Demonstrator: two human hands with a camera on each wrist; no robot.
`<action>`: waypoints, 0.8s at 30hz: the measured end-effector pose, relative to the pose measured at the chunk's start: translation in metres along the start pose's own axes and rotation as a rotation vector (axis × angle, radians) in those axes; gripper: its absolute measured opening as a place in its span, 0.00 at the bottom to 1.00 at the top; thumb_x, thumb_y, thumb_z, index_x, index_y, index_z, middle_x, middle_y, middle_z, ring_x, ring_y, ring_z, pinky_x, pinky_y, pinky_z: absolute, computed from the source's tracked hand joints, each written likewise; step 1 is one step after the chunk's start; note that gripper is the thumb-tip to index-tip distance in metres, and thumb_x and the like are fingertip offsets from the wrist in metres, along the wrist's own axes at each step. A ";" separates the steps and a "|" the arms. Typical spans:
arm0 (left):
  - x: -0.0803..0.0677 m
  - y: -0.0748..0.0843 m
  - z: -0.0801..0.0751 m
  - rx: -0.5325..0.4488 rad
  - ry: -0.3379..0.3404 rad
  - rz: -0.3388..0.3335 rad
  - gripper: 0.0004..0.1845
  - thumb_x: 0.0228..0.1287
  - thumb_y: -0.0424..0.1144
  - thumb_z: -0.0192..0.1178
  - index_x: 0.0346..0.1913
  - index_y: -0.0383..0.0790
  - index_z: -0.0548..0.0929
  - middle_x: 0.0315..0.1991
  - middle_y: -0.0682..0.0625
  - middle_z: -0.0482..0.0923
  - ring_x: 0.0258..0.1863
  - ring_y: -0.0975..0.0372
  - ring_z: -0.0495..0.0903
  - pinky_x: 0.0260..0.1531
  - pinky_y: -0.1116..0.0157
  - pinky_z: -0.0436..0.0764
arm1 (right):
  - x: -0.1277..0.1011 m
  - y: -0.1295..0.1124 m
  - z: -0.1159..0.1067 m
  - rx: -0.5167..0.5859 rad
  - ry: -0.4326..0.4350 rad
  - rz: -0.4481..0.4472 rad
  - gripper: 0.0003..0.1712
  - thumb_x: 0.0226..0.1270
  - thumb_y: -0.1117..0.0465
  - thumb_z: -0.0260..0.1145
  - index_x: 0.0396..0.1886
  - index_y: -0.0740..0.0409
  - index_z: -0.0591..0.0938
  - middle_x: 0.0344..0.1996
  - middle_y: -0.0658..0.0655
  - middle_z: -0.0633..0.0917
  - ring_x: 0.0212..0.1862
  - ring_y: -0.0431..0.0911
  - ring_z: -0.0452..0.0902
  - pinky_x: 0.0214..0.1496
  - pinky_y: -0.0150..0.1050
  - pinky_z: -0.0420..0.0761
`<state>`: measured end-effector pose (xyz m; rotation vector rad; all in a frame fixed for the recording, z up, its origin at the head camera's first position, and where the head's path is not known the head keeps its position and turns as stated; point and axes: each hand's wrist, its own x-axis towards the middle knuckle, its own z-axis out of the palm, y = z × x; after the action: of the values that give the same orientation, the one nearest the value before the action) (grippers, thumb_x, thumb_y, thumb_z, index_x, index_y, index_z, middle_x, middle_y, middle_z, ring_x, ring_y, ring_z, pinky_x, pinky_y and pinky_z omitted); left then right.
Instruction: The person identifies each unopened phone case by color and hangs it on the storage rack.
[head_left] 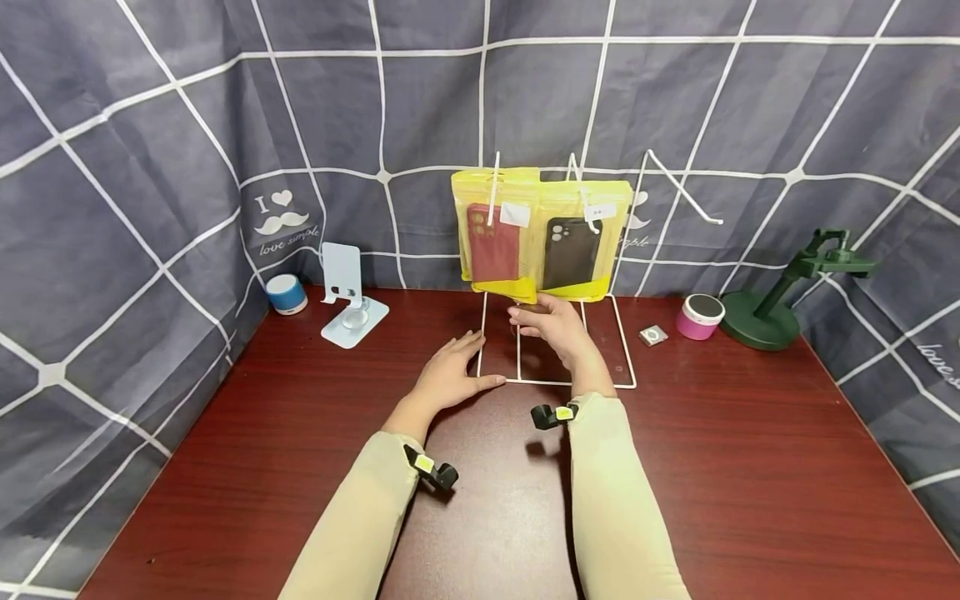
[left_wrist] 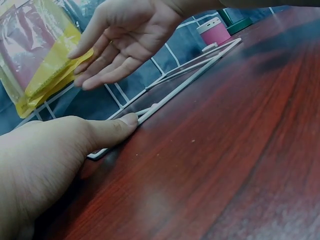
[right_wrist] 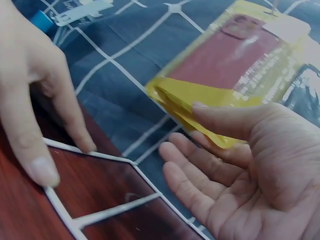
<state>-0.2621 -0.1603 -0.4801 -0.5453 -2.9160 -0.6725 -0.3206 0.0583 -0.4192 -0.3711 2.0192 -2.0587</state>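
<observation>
**Hands at the hanging pouches**

Two yellow pouches [head_left: 542, 233] hang from the rack [head_left: 558, 383] near the surface's far edge, one showing a red case, one a black. The right hand [head_left: 555, 327], fingers loose and open, touches a pouch's bottom edge, gripping nothing. The left hand [head_left: 450, 377] presses flat on the rack's base wire. Risk, as I judge it: a tug could tip the light rack if that pressing hand slips.

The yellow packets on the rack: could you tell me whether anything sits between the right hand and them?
Nothing visible does. The right hand is open just under the yellow packets, its thumb at their bottom edge; the left hand presses the rack's base.
</observation>
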 end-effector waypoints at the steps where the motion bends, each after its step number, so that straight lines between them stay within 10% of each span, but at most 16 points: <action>1: 0.001 0.000 0.000 0.000 -0.002 0.003 0.52 0.58 0.73 0.61 0.74 0.36 0.69 0.76 0.47 0.62 0.77 0.56 0.57 0.76 0.58 0.53 | -0.001 0.000 -0.003 -0.006 -0.007 0.003 0.26 0.69 0.62 0.69 0.63 0.69 0.76 0.58 0.72 0.81 0.58 0.61 0.80 0.63 0.56 0.77; 11: 0.004 -0.002 0.004 0.004 -0.013 0.009 0.53 0.57 0.74 0.60 0.74 0.37 0.68 0.76 0.47 0.63 0.77 0.57 0.57 0.77 0.59 0.52 | -0.025 -0.020 -0.030 -0.231 -0.208 0.079 0.23 0.72 0.63 0.66 0.60 0.73 0.78 0.55 0.70 0.82 0.57 0.62 0.80 0.63 0.58 0.76; 18: 0.000 -0.009 0.002 -0.020 -0.028 -0.005 0.54 0.56 0.75 0.60 0.75 0.38 0.68 0.76 0.47 0.62 0.77 0.57 0.57 0.77 0.59 0.52 | -0.051 -0.060 -0.035 -0.393 -0.394 -0.041 0.21 0.68 0.60 0.71 0.57 0.65 0.82 0.51 0.61 0.87 0.53 0.53 0.84 0.60 0.49 0.81; 24: -0.002 -0.018 -0.004 -0.019 -0.022 -0.011 0.53 0.57 0.74 0.60 0.75 0.37 0.68 0.76 0.47 0.62 0.77 0.56 0.56 0.77 0.59 0.52 | -0.071 -0.084 -0.051 -0.478 -0.284 -0.221 0.19 0.67 0.55 0.72 0.56 0.55 0.84 0.50 0.55 0.88 0.54 0.46 0.84 0.56 0.35 0.82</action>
<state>-0.2670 -0.1781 -0.4840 -0.5431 -2.9383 -0.7014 -0.2701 0.1318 -0.3368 -0.9515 2.3461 -1.4909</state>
